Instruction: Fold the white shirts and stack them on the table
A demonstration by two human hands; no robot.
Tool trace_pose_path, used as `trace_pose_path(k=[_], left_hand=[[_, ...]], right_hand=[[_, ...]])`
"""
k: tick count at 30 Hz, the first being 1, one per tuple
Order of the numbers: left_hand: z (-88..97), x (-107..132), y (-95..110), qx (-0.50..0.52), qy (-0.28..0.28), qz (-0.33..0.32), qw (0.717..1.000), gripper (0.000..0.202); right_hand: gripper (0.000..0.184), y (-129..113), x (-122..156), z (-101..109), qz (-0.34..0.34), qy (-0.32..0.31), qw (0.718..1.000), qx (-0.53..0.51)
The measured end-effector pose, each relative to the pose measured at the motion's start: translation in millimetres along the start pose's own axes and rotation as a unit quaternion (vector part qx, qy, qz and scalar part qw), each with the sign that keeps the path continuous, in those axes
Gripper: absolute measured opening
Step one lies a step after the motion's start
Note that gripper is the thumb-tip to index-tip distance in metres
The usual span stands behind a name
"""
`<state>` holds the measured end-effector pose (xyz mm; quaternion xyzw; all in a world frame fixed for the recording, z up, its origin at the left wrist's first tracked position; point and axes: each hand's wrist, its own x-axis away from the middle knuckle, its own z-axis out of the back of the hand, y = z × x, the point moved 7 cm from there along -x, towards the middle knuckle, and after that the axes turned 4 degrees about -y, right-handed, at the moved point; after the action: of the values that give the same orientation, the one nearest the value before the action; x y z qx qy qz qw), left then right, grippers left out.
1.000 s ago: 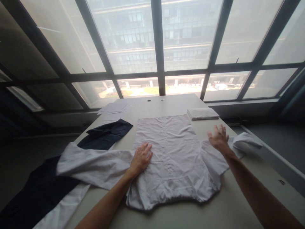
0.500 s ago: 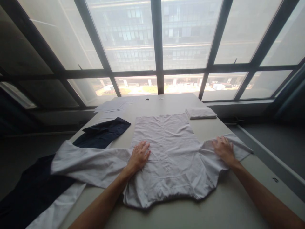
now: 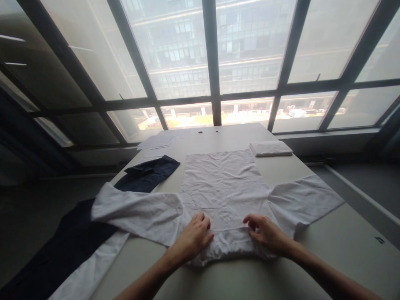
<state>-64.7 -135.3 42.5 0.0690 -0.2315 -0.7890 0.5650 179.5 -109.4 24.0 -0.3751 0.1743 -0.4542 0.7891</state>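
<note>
Spread flat on the pale surface, a white shirt, body running away toward the windows, near edge bunched just in front of the person. Stretched out to one side, the left sleeve, draped partly over a dark navy garment; laid flat to the other side, the right sleeve, reaching close to the surface's edge. Palm-down on the shirt's near edge, the left hand, fingers curled onto the cloth at a horizontal seam. Just beside it, with a short span of fabric between, the right hand, thumb and fingers bent close together at the same seam. Cannot tell a true pinch from a mere press, for either hand. Both forearms bare, angled in from the bottom of the view. Beyond the shirt's far right corner, near but apart, a folded white stack. At the far left of the surface, flat white sheets. Near the far edge, two small round holes. At lower left, beside the navy cloth, a strip of white fabric.
</note>
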Motion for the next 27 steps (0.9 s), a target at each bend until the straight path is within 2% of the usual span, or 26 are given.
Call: trace_pose_path(k=[3,5,8,10,12,15,17,19,21,22,24,25,27], left_hand=[[4.5,6.6,2.1,0.095,0.013,-0.037,0.995,0.003],[9.0,13.1,3.7,0.182,0.018,-0.052,0.982,0.004],[15.0,28.1,12.3,0.279,0.006,-0.08,0.957,0.011],[17.8,40.7,21.9,0.294,-0.013,-0.11,0.949,0.016],[15.3,53.4,31.5,0.297,-0.062,-0.13,0.944,0.022],[5.7,70.0,48.3,0.307,-0.179,-0.165,0.92,0.029],[4.3,74.8,59.1,0.301,-0.226,-0.191,0.906,0.031],[8.4,68.7,64.6,0.283,-0.208,-0.2,0.915,0.031],[13.2,54.3,62.9,0.244,-0.129,-0.188,0.942,0.033],[13.6,46.8,60.3,0.211,-0.08,-0.182,0.957,0.035],[5.4,35.7,54.8,0.12,-0.008,-0.182,0.976,0.045],[-3.7,32.2,52.3,0.075,0.0,-0.188,0.979,0.053],[-23.7,28.5,47.0,0.007,-0.024,-0.206,0.978,0.07]], right_hand=[[0.032,-9.0,8.4,8.1,0.064,0.002,0.996,-0.07],[0.034,-16.0,17.5,11.3,0.088,-0.026,0.991,-0.097],[0.035,-30.6,36.2,15.3,0.115,-0.073,0.986,-0.099],[0.033,-41.2,49.8,17.4,0.126,-0.101,0.983,-0.084],[0.032,-50.5,61.9,15.9,0.127,-0.151,0.978,-0.07],[0.03,-61.9,72.8,8.9,0.131,-0.24,0.96,-0.067],[0.025,-65.5,68.5,7.5,0.136,-0.236,0.959,-0.079],[0.027,-62.3,54.5,10.9,0.136,-0.146,0.977,-0.071],[0.035,-54.2,41.8,8.9,0.139,-0.048,0.989,-0.013],[0.042,-49.3,37.5,2.5,0.143,-0.026,0.989,0.029],[0.059,-37.6,33.3,-20.3,0.155,-0.053,0.981,0.107],[0.066,-31.0,33.5,-32.1,0.159,-0.081,0.975,0.133],[0.072,-19.6,36.3,-47.7,0.158,-0.125,0.968,0.153]])
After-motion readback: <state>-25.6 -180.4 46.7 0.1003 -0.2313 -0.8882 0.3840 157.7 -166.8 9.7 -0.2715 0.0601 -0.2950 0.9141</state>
